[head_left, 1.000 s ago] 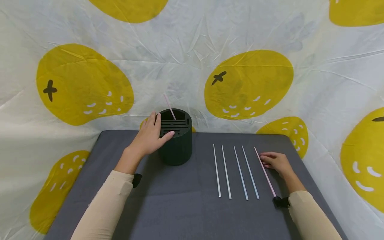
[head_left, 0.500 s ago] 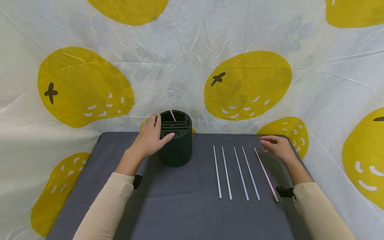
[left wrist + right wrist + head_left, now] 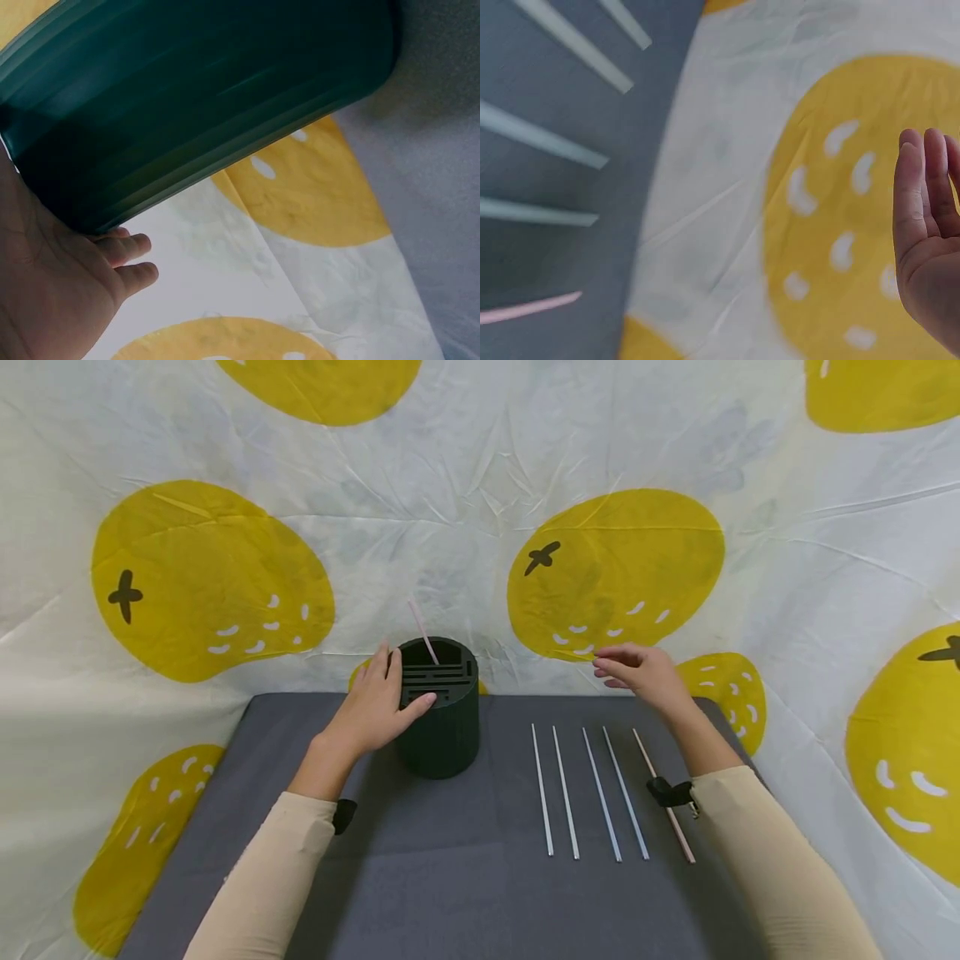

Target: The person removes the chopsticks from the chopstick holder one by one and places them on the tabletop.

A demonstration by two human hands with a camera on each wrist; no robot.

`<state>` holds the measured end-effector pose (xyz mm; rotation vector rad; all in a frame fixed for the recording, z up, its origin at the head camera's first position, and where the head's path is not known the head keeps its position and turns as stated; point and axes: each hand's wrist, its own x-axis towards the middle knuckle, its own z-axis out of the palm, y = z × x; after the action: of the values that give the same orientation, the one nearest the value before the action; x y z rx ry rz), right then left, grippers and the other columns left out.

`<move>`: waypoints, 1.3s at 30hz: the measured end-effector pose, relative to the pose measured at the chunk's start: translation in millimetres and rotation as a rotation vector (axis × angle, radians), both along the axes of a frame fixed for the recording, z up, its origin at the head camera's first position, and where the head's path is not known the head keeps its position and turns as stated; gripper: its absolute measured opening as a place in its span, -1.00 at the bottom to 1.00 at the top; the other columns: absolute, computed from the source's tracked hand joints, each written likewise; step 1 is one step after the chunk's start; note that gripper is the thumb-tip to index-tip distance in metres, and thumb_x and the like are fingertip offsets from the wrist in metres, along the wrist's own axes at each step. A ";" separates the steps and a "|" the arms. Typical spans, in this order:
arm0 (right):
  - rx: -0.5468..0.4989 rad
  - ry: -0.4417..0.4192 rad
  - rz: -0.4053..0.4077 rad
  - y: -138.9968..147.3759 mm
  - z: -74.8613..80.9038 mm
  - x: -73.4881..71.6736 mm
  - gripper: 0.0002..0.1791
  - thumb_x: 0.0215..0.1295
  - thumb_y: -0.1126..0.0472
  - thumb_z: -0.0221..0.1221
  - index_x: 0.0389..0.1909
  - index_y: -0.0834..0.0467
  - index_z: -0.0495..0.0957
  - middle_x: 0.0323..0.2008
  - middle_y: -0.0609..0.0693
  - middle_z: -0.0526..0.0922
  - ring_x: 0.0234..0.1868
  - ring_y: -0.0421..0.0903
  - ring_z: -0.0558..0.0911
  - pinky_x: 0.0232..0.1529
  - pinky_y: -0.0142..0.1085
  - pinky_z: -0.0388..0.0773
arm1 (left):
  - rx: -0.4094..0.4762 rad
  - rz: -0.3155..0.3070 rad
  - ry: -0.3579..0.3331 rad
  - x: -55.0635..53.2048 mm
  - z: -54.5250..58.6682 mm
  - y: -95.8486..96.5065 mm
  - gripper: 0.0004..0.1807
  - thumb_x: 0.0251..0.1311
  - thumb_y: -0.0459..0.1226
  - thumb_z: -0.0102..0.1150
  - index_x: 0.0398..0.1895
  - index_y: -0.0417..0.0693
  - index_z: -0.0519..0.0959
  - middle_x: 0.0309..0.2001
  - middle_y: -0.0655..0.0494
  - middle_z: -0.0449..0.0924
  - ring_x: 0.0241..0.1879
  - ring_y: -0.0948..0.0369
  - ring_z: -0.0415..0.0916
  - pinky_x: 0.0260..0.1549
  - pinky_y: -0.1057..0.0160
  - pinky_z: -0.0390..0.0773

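On the grey table stands a dark green cylindrical utensil holder (image 3: 442, 743) with slots in its top. My left hand (image 3: 367, 714) grips its rim, fingers along the left side and thumb across the front. A pink chopstick (image 3: 422, 628) leans out of the holder's rear opening. To the right lie two white chopsticks (image 3: 542, 793), two blue chopsticks (image 3: 602, 793) and one pink chopstick (image 3: 682, 837), partly covered by the band at my right wrist. Nothing is held in my right hand (image 3: 648, 681), raised above the table's far edge with thumb near the fingers.
Behind the grey table (image 3: 450, 893) hangs a pale cloth (image 3: 480, 460) with large yellow fruit shapes. The holder stands near the table's far edge. In the right wrist view, the chopstick ends (image 3: 577, 296) point toward that edge.
My right hand has left the area beside the pink chopstick, rising and moving away, then leftward over the chopsticks. The chopsticks stay on the table. My left hand keeps its place on the holder.
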<state>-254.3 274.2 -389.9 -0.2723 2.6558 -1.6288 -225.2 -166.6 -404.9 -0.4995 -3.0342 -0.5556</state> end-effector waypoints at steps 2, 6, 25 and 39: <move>-0.023 0.016 0.020 -18.3 8.6 -5.8 -0.51 0.46 0.06 0.28 0.25 0.30 0.60 0.06 0.13 0.76 -0.11 -0.28 0.76 -0.06 -0.37 0.72 | -0.002 -0.001 0.003 -0.3 -0.2 -0.4 0.23 0.32 0.54 -0.34 0.68 -0.19 -0.31 0.68 -0.14 -0.57 0.67 -0.16 -0.35 0.57 -0.29 -0.24; -0.049 0.055 0.083 -52.9 23.3 -16.8 -0.58 0.44 0.11 0.31 0.18 0.27 0.65 0.05 0.10 0.76 -0.01 -0.11 0.77 -0.04 -0.36 0.72 | -0.007 -0.003 0.010 -0.7 -0.6 0.4 0.23 0.32 0.53 -0.34 0.68 -0.20 -0.30 0.68 -0.16 -0.55 0.67 -0.17 -0.34 0.57 -0.29 -0.20; -0.004 0.057 0.242 -168.5 32.0 -59.3 -0.57 0.46 0.20 0.28 0.26 0.28 0.60 0.10 0.19 0.72 0.10 0.14 0.70 0.12 -0.09 0.69 | -0.004 -0.004 0.019 -3.9 -3.2 3.5 0.26 0.30 0.56 -0.36 0.68 -0.22 -0.27 0.68 -0.21 -0.49 0.66 -0.20 -0.29 0.56 -0.31 -0.16; 0.105 0.058 0.278 -218.4 40.9 -71.6 -0.53 0.47 0.14 0.27 0.33 0.19 0.58 0.20 0.10 0.69 0.21 0.01 0.66 0.26 -0.14 0.60 | -0.006 -0.012 0.026 -1.8 -0.2 3.5 0.24 0.33 0.53 -0.35 0.67 -0.24 -0.27 0.67 -0.27 -0.45 0.66 -0.21 -0.27 0.55 -0.32 -0.12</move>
<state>-325.9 55.8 -349.0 -0.6620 2.5890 -1.4142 -226.9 -163.0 -405.1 -0.5208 -3.0113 -0.5361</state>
